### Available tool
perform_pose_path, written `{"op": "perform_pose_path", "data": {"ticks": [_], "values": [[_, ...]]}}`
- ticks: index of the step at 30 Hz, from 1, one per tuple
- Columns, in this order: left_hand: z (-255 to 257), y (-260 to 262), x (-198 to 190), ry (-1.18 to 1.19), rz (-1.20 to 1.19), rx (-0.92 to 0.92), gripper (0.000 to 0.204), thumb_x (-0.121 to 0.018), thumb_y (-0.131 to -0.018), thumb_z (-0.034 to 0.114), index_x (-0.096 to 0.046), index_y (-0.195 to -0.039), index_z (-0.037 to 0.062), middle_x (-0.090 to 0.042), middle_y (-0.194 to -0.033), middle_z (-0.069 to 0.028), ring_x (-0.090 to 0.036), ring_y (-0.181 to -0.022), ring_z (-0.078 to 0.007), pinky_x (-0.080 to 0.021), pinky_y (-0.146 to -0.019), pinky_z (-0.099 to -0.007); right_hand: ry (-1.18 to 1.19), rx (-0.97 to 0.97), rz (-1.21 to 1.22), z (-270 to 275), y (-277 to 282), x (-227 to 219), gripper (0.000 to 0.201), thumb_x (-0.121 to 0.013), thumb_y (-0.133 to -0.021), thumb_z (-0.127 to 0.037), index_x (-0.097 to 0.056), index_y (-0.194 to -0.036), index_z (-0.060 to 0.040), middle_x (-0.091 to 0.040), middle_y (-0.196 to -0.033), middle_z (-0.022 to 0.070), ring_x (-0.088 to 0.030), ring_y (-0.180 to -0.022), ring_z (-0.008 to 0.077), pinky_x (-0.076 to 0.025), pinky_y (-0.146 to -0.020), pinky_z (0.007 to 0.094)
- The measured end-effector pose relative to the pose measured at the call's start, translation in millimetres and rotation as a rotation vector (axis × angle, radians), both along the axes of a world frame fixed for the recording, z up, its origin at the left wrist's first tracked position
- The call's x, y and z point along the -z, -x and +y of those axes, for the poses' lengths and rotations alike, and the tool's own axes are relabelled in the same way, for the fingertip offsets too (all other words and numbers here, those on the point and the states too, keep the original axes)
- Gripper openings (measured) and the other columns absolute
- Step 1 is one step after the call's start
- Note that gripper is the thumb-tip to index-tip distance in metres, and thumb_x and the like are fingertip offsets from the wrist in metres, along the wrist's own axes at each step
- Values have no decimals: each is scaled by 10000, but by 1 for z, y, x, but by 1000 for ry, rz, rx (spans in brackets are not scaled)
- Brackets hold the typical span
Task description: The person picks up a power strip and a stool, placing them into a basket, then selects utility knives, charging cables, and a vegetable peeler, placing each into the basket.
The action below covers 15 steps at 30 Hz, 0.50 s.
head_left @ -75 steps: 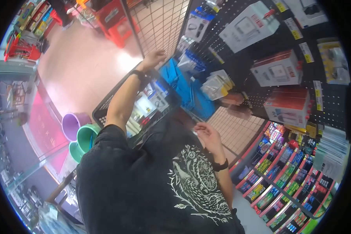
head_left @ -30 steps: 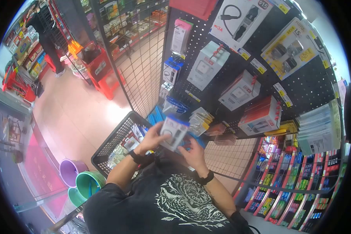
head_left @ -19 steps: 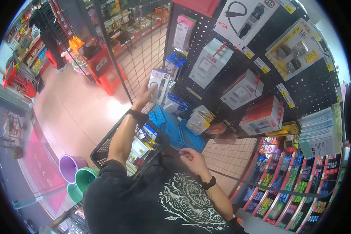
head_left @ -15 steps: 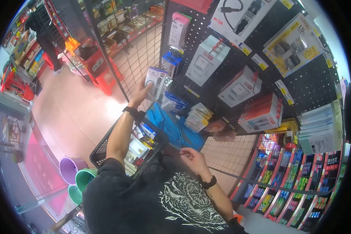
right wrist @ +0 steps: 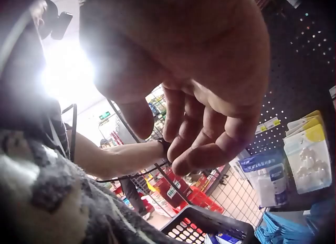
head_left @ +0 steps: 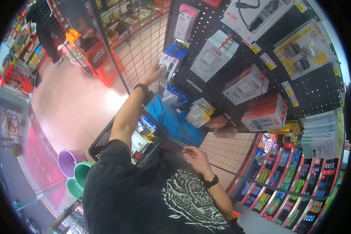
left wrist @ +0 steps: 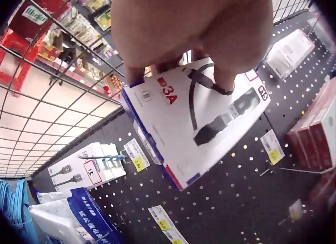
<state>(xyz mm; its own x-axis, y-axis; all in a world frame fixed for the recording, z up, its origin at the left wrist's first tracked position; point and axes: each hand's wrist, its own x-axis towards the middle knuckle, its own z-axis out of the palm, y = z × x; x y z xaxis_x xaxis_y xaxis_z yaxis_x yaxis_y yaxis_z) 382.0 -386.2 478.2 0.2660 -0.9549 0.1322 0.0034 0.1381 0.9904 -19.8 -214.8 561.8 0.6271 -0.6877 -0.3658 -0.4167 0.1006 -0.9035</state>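
My left hand (head_left: 154, 74) is stretched forward to the black pegboard and grips a boxed charging cable (left wrist: 157, 123). In the left wrist view the thumb lies on the box's front, and the other fingers go behind it, partly hidden. The white box has a blue edge, a red "3A" and a picture of a black cable. It sits among the blue-and-white packs at the board's left side in the head view. My right hand (head_left: 197, 158) hangs in front of the shirt, fingers loosely curled with nothing in them, as the right wrist view also shows.
A black basket (head_left: 99, 144) with several packages stands below my left arm. Blue hangers (head_left: 179, 126), bagged packs (head_left: 175, 95) and boxed chargers (head_left: 214, 54) hang on the board. A wire mesh panel (head_left: 144, 43) borders it on the left. Purple and green buckets (head_left: 68, 163) stand on the floor.
A second ago both hands were on the boxed cable before my body. The right hand has let go and drawn back; the left has carried the box forward to the pegboard.
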Motion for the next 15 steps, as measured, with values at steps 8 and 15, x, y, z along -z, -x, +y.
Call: {"op": "perform_pose_path", "data": {"ticks": [8, 15], "values": [[-2, 0, 70, -146, -434, -342, 559, -640, -870, 259, -460, -1337, 9, -610, -1191, -199, -597, -1084, -320, -466, -920, -394, 0, 74, 12, 3, 8, 16, 275, -654, -869, -94, -614, -1127, -8, -687, -1010, 83, -655, -920, 132, -528, -765, 264], [136, 31, 152, -399, -368, -219, 304, -572, -912, 264, -636, -1104, 37, -702, -878, -117, -685, -768, -210, -526, -744, -339, -96, 93, 53, 2, 7, 19, 270, -651, -868, -40, -608, -1131, 0, -682, -1017, 84, -644, -935, 125, -526, -776, 256]]}}
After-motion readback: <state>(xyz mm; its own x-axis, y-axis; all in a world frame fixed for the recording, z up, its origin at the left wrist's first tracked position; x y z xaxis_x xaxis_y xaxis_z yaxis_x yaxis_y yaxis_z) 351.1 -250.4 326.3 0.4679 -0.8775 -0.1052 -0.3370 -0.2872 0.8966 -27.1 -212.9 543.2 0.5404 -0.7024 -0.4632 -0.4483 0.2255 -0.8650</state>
